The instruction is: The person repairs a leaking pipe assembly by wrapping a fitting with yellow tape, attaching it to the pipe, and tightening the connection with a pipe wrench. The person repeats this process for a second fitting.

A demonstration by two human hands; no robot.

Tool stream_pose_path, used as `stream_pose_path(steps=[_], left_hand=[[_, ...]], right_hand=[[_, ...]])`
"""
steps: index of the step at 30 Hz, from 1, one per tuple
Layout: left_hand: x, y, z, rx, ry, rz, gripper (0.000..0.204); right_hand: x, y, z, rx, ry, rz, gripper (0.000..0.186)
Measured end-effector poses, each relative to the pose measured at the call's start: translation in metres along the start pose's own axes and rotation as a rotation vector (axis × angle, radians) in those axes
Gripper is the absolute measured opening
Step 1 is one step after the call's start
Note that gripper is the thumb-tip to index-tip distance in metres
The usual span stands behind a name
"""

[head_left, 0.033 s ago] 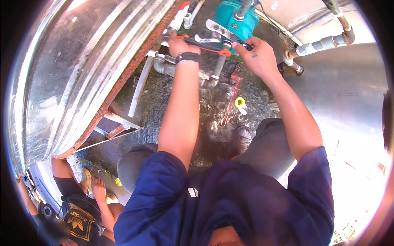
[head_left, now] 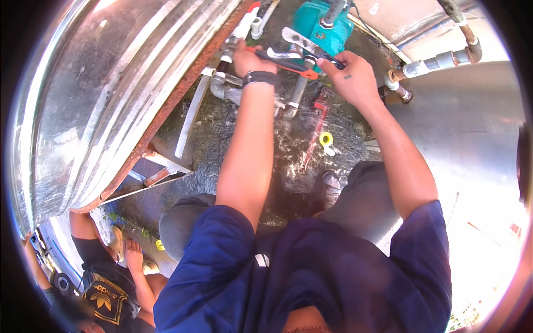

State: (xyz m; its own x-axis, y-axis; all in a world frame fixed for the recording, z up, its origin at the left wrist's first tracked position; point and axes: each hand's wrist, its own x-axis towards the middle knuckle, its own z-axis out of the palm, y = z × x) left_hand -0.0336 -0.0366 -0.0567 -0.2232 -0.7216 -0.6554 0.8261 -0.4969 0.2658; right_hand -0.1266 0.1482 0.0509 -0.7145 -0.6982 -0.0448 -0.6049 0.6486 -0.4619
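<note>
My left hand, with a dark band on the wrist, is closed around one end of an orange-and-black handled tool. That tool lies across a grey vertical pipe. My right hand grips the black handle of a silver tool with holes in its flat head; the thumb lies along the grip. Both tools are close together just in front of a teal pump, and I cannot tell whether they touch. My left fingertips are partly hidden among the pipe fittings.
A red pipe wrench lies on wet ground beside a yellow tape roll. A large ribbed metal tank on a rusty frame borders the left, a smooth metal tank the right. Another person sits at lower left.
</note>
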Motion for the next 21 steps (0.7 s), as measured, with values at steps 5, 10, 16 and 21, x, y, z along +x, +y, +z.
stream_pose_path(steps=[5,10,16,21], left_hand=[[-0.009,-0.016,-0.002,-0.082,0.019,-0.001,0.027],[-0.002,-0.001,-0.005,-0.047,-0.082,0.083,0.025],[0.010,0.006,-0.011,0.095,-0.094,0.069,0.038],[0.024,0.000,-0.016,-0.011,0.019,0.117,0.067]], right_hand=[[0.001,0.004,-0.006,-0.001,-0.010,0.031,0.054],[0.005,0.010,-0.009,0.000,-0.019,0.059,0.055],[0.002,0.011,-0.004,-0.035,-0.053,0.023,0.055],[-0.007,0.003,-0.007,-0.094,-0.095,0.003,0.052]])
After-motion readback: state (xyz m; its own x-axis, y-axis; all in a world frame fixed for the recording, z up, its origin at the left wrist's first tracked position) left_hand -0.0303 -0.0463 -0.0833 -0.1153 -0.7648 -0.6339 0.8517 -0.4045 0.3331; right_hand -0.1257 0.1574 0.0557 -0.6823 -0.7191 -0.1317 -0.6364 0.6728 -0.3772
